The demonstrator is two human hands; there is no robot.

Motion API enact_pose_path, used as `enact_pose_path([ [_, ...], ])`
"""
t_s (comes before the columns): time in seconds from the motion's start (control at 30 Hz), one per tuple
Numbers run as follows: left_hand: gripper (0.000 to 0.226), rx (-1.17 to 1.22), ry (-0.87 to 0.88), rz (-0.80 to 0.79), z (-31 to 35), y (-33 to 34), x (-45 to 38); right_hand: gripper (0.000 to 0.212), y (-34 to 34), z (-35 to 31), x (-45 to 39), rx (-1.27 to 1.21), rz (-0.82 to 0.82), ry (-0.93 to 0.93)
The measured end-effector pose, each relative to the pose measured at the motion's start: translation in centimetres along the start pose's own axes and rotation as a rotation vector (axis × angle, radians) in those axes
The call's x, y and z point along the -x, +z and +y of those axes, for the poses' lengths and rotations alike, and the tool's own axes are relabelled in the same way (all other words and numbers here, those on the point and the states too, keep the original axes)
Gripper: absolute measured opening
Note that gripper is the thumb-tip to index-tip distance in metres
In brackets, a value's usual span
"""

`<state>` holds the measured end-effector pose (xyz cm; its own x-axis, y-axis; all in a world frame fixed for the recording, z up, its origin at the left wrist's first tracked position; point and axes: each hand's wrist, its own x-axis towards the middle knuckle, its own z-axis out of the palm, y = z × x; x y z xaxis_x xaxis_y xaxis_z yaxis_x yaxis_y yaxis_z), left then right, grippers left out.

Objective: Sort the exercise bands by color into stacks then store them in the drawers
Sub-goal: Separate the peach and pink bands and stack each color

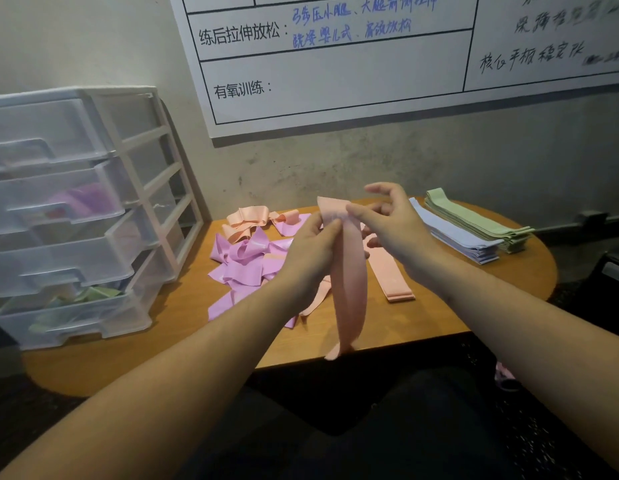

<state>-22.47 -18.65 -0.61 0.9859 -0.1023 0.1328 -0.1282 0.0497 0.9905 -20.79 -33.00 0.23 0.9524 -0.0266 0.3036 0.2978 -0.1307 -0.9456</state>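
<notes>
Peach band (348,278) pinched by left hand (310,252) fingers; right hand (393,223) fingers pinch top edge.

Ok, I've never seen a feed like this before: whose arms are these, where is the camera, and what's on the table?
There is no machine here. The one picture comes from a camera worn on a person's head, looking forward and down, so the arms are their own. The left hand and right hand both pinch the top of a peach band, which hangs down. On the wooden table lie a loose pile of pink bands with more peach ones mixed in, a flat peach stack, then neat blue and green stacks. A clear plastic drawer unit stands at the left.
</notes>
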Motion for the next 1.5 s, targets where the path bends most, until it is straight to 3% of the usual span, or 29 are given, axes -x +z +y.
enact_pose_path([
  [0.13, 0.022, 0.128, -0.092, 0.002, -0.5, 0.5, -2.2, 0.035, -0.2, 2.0, 0.3, 0.008, 0.011, 0.079],
  [0.3, 0.018, 0.294, -0.114, 0.056, -0.7, 1.3, -4.3, 0.049, -1.2, 4.0, 1.2, 0.081, -0.161, 0.173],
  [0.43, 0.029, 0.363, -0.143, 0.113, -0.9, 1.9, -6.2, 0.018, -2.7, 5.4, 1.3, 0.18, -0.281, 0.201],
  [0.6, 0.036, 0.386, -0.212, 0.178, -1.7, 2.7, -8.6, 0.014, -3.9, 7.0, 1.2, 0.181, -0.128, 0.208],
  [0.73, 0.043, 0.318, -0.164, 0.219, -2.5, 3.4, -10.5, 0.015, -4.7, 8.5, 0.7, 0.22, 0.001, 0.191],
  [0.93, 0.04, 0.143, -0.181, 0.234, -3.9, 4.5, -13.4, 0.015, -6.2, 10.4, 0.7, 0.327, 0.016, 0.224],
  [1.07, 0.028, 0.021, -0.198, 0.21, -5.5, 4.9, -15.5, 0.036, -7.4, 11.0, 0.2, 0.339, -0.048, 0.284],
  [1.27, 0.015, -0.121, -0.206, 0.178, -8.6, 5.2, -19.1, 0.007, -8.2, 12.2, -1.3, 0.368, -0.124, 0.349],
  [1.5, 0.022, -0.11, -0.191, 0.213, -11.5, 5.4, -23.9, 0.027, -8.2, 12.7, -3.2, 0.197, -0.149, 0.465],
])
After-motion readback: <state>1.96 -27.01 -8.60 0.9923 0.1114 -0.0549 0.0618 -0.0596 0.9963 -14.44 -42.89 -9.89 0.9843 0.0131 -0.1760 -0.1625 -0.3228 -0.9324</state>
